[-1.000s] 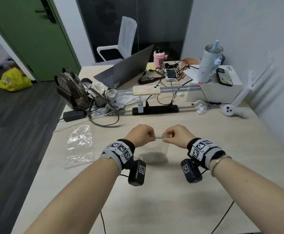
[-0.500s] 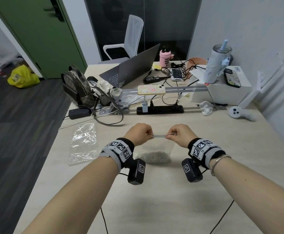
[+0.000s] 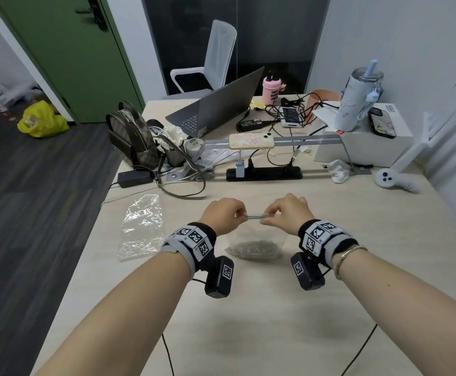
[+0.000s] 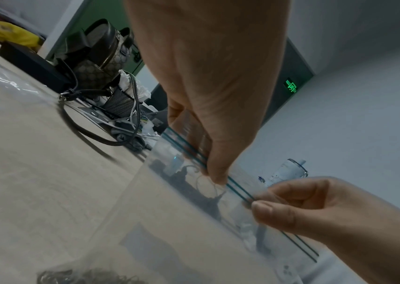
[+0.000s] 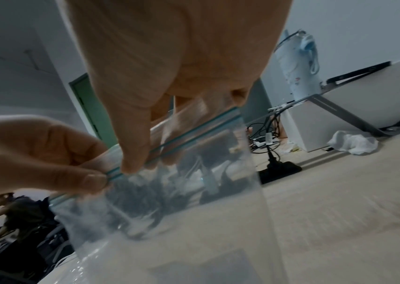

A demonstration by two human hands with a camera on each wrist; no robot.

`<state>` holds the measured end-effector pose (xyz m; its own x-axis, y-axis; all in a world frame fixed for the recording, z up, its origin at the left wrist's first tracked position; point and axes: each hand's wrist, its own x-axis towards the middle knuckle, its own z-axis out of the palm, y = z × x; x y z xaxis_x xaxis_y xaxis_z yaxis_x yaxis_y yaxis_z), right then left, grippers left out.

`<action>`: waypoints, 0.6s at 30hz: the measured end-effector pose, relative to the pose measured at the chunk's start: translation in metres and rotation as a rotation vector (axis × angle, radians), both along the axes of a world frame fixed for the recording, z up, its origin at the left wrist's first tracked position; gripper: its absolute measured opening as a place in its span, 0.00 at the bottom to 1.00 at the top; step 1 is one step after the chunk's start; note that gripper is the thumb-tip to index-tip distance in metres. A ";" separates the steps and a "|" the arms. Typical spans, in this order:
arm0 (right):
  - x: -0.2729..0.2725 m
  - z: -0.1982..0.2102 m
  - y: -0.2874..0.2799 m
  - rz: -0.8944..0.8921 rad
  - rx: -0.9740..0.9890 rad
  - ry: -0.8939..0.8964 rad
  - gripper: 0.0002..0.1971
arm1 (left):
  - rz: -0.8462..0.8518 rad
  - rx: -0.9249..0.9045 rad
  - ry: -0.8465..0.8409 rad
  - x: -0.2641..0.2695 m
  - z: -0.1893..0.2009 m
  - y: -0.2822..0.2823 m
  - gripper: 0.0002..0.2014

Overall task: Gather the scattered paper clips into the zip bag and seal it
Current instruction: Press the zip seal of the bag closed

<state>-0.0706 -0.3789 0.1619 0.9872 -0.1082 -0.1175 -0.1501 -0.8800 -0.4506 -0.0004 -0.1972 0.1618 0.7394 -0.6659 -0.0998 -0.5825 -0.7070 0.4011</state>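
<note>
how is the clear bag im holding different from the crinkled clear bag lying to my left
The clear zip bag with the blue-green strip hangs upright, pinched at its top by the left hand and right hand; the crinkled clear plastic bag lies flat on the table, untouched. The held one carries a pile of metal paper clips; none show in the flat one. Both are transparent plastic.

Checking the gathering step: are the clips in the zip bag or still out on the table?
In. The clips lie heaped at the bottom of the zip bag, which both hands pinch by its top strip; none show loose on the table.
</note>
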 end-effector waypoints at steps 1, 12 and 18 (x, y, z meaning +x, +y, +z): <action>0.002 0.000 0.003 0.015 -0.010 0.007 0.06 | 0.011 -0.017 0.017 0.002 -0.001 0.002 0.07; 0.007 0.000 -0.001 -0.006 -0.059 0.000 0.08 | 0.083 -0.065 -0.116 0.007 -0.002 0.018 0.07; -0.001 0.001 -0.012 -0.071 -0.079 -0.032 0.08 | 0.111 -0.036 0.007 0.015 -0.007 0.031 0.07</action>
